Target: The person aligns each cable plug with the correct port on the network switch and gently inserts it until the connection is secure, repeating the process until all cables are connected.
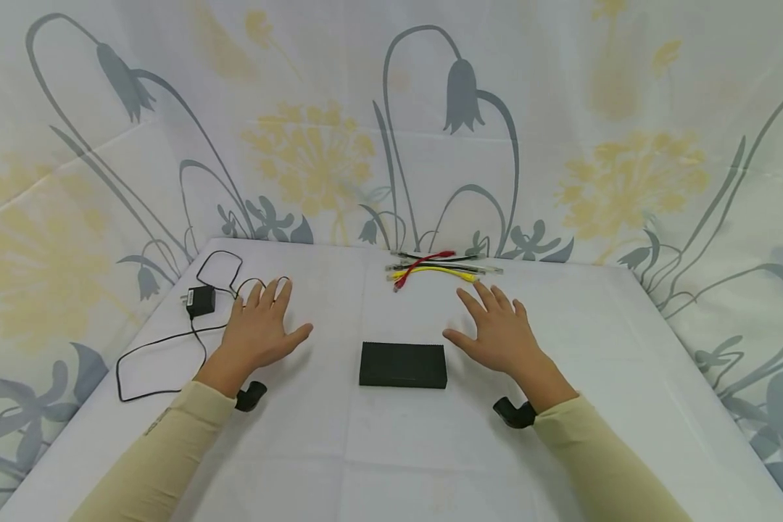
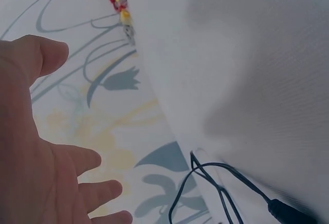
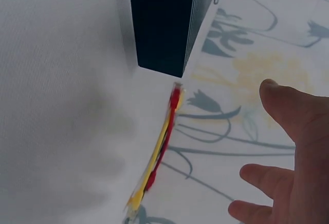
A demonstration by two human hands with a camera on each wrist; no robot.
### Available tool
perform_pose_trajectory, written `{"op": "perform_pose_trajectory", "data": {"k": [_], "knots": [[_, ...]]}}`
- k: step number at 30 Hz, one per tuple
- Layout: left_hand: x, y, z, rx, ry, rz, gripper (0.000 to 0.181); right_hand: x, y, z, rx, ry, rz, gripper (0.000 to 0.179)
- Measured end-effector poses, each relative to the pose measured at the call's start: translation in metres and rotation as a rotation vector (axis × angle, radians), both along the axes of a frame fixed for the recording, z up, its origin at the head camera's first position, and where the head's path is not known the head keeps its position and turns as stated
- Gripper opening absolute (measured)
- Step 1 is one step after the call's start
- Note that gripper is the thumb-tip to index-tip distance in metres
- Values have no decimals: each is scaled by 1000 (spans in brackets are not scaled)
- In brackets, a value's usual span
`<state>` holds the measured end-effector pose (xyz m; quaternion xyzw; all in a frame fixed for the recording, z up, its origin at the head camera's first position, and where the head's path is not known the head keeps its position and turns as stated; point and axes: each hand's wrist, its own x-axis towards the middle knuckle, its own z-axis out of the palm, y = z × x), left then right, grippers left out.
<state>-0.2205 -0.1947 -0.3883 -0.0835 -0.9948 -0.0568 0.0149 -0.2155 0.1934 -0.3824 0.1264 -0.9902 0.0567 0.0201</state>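
Note:
My left hand point(image 1: 259, 332) hovers over the table's left half with fingers spread, holding nothing. Beside it lies a black power adapter point(image 1: 200, 301), its thin cord looped on the cloth and partly hidden beneath the hand. To the right of centre my right hand point(image 1: 501, 335) is likewise spread and holds nothing. Between the two hands a flat black box point(image 1: 402, 365) with a ridged back edge rests on the table; the right wrist view shows one end of this box point(image 3: 162, 29). Farther back is a small pile of short network cables, including a red cable point(image 1: 424, 267) and a yellow cable point(image 1: 440, 270).
A white cloth covers the table point(image 1: 391, 464). Behind and at both sides hangs a curtain point(image 1: 339, 181) with grey and yellow flowers, meeting the table's edges. Dark curved wrist mounts point(image 1: 514, 413) stick out under both forearms.

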Motion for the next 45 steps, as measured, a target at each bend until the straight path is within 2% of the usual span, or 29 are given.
{"op": "perform_pose_trajectory", "data": {"k": [14,24,40,45], "knots": [[7,-8,-7,-27,-48,5,81,4,-24,-7,5,-16,39,78],[7,-18,-13,-19,-85,16,77,6,-35,-13,-3,-16,70,76],[13,-26,-12,-75,-70,10,65,10,-42,-21,-18,-26,117,76],[12,-28,-13,-87,-67,11,56,11,-44,-23,-40,-36,134,75]]}}
